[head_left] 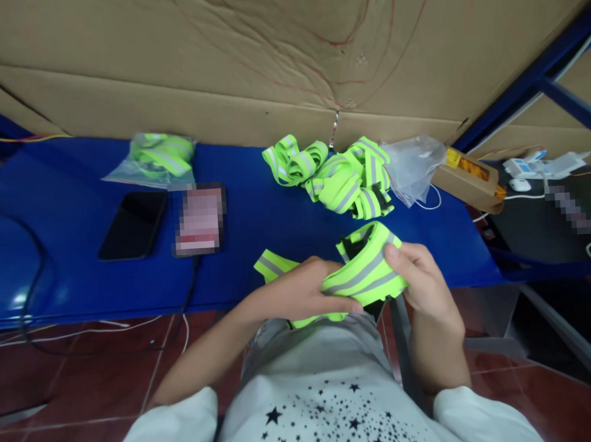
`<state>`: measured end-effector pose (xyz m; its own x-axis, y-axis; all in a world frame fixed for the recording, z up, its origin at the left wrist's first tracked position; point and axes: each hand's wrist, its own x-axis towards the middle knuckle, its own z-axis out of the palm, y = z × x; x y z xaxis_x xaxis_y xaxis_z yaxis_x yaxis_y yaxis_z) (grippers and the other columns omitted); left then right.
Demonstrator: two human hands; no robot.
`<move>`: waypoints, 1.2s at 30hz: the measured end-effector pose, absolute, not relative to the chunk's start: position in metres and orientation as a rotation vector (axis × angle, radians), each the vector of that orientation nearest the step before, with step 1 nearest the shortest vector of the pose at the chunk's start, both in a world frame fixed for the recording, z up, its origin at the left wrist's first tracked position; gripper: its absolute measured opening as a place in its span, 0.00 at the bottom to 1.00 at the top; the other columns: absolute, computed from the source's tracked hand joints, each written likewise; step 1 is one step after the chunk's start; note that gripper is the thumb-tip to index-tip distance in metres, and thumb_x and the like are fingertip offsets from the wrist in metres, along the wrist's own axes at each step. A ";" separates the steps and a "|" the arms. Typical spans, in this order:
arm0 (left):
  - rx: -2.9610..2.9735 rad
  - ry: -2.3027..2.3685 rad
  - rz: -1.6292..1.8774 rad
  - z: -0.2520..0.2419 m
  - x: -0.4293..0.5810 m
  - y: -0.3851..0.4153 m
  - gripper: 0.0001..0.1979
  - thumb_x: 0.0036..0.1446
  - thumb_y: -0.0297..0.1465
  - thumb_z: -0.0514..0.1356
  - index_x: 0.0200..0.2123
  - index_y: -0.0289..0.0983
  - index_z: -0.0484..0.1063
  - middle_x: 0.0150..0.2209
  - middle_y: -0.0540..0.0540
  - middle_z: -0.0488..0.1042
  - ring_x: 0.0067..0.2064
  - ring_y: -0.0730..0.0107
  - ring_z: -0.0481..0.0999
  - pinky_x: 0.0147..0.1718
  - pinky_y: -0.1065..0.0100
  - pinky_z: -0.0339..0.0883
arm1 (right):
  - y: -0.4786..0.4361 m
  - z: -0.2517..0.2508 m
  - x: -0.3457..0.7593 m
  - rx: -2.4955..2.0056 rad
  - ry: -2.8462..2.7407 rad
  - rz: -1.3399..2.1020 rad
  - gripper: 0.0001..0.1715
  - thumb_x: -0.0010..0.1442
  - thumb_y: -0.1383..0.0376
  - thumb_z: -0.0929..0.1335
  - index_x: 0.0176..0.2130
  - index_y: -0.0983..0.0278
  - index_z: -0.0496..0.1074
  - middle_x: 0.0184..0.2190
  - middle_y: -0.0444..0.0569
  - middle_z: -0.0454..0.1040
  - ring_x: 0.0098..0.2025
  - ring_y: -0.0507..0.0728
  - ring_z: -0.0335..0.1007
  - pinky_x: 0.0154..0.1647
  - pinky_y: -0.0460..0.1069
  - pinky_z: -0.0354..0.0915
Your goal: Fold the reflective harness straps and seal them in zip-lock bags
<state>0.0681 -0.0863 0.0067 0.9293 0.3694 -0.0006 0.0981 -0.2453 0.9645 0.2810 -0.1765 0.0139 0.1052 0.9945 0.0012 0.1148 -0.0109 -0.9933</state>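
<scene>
Both my hands hold a neon-green reflective strap [366, 273] with grey stripes, rolled into a loop close to my body at the table's front edge. My left hand [312, 290] is closed around its left side, and a loose end sticks out past the wrist. With thumb on top, my right hand [416, 270] pinches the loop's right side; its other fingers are partly hidden. Black material shows inside the loop. Beyond my hands lies a heap of similar reflective straps [340, 178], some of them coiled.
On the blue table [79, 287] at left lie a bagged bundle of green straps [164, 154], a dark phone [133, 224] and a second phone [200, 220] with a cable. At right are a clear plastic bag [415, 164] and a cardboard box [468, 180]. Cardboard panels stand behind.
</scene>
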 end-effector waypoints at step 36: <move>1.593 0.032 0.007 0.013 0.067 -0.110 0.14 0.68 0.37 0.57 0.42 0.33 0.77 0.38 0.42 0.80 0.37 0.65 0.77 0.39 0.66 0.72 | -0.193 0.038 0.276 -1.414 -1.226 0.931 0.13 0.63 0.53 0.72 0.38 0.60 0.80 0.26 0.45 0.77 0.25 0.54 0.70 0.22 0.48 0.66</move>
<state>0.0670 -0.1100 0.0132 0.9996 0.0250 -0.0152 0.0158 -0.0217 0.9996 0.2755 -0.1926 0.0376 0.1886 0.9803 0.0579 0.2070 0.0179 -0.9782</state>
